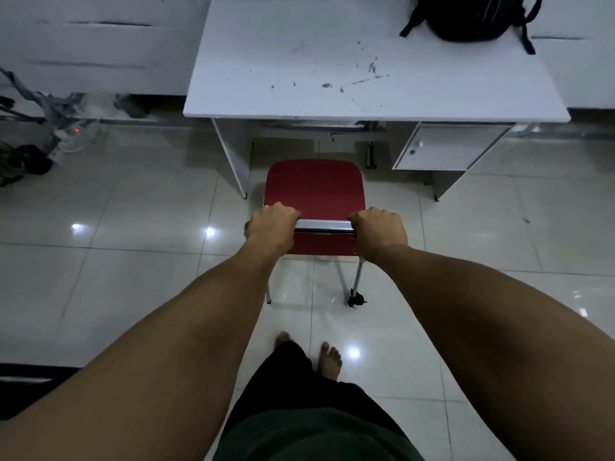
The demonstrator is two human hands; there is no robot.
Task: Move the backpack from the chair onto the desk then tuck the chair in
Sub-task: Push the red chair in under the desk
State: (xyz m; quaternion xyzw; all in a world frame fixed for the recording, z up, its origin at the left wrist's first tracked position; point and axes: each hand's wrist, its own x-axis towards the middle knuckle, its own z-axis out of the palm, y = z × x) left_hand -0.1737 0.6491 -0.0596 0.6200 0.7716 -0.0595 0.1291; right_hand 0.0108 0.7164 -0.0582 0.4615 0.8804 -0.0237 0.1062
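At nine o'clock, a tangle of grey cables and a white power strip (68, 133) with a small red light lie on the glossy pale floor tiles (139, 207). At centre, the left hand (270, 224) is curled tight over the left end of the chrome top rail (324, 225) of the red-seated, metal-legged chair (314, 189), and the right hand (379, 227) is clenched around the rail's right end. The seat's front edge sits at the mouth of the knee space of the white laminate desk (332, 61), with most of the seat out in front. At two o'clock, under the desktop, a white cabinet (446, 148) with a round knob has its door closed; its contents cannot be seen. At one o'clock, the black fabric backpack (472, 18) rests on the desk's far right corner, straps trailing over the stained top. Bare feet (329, 359) stand at six o'clock.
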